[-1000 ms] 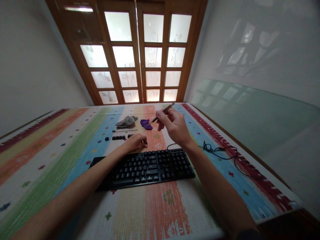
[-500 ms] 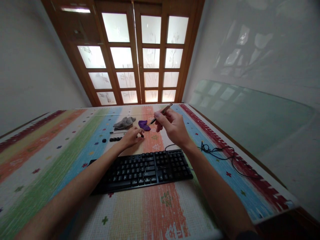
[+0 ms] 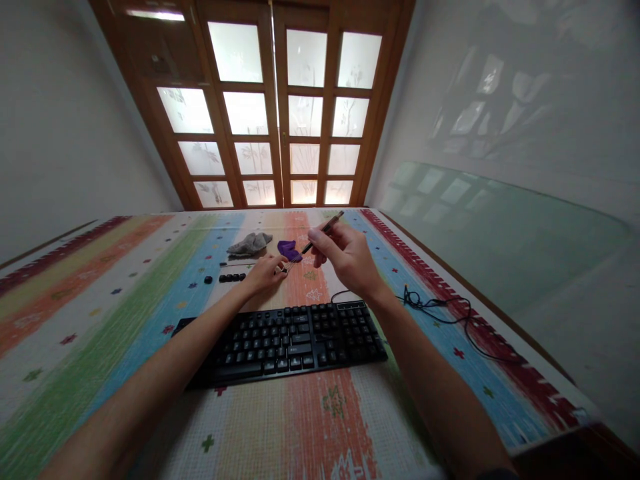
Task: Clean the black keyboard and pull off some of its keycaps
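My right hand [image 3: 353, 260] is closed round the dark, slim handle of a wire keycap puller [image 3: 327, 227], tilted down to the left. Its thin wires reach the fingertips of my left hand [image 3: 265, 275]. The left fingers are pinched on a small black keycap [image 3: 285, 270], mostly hidden, at the wire ends. Both hands are beyond the black keyboard [image 3: 300, 337], which lies across the table under my forearms. Left of my left hand, several loose keycaps [image 3: 233, 278] stand in a row, with a single keycap [image 3: 208, 280] further left.
A grey cloth [image 3: 250, 245] and a crumpled purple cloth [image 3: 289, 251] lie beyond my hands. A thin stick [image 3: 237, 265] lies behind the keycap row. The keyboard's black cable [image 3: 435, 303] is coiled at the right. A striped tablecloth [image 3: 250, 427] covers the table.
The right hand has shifted slightly, and the puller's wires have come nearer the left fingertips. The keycap in my left hand is now more hidden. The keyboard stays in place.
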`<state>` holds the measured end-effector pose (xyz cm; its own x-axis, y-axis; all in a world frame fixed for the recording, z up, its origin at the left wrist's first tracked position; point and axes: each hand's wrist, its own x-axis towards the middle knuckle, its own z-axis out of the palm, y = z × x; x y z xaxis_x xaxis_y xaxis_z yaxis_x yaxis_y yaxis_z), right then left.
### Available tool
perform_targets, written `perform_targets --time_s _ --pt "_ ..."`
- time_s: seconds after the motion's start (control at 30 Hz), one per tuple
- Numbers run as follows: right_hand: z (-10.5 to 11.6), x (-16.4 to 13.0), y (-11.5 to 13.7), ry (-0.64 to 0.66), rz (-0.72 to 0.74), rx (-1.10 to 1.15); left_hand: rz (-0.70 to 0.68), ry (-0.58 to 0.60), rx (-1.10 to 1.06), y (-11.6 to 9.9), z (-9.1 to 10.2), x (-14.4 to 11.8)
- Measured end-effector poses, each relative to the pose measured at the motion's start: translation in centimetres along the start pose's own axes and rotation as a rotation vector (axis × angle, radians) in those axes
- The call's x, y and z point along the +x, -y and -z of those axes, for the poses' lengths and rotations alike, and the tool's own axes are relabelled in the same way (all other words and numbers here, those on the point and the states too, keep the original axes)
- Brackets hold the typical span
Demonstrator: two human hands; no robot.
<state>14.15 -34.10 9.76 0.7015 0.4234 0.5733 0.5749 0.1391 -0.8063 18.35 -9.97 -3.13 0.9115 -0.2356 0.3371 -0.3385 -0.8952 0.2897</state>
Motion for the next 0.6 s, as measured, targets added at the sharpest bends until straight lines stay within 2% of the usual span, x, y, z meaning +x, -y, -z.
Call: perform_targets --time_s 0.6 --pt "-0.24 -0.06 -0.1 0.036 -0.018 -0.027 0.027 0.033 0.045 -0.67 -0.22 -0.06"
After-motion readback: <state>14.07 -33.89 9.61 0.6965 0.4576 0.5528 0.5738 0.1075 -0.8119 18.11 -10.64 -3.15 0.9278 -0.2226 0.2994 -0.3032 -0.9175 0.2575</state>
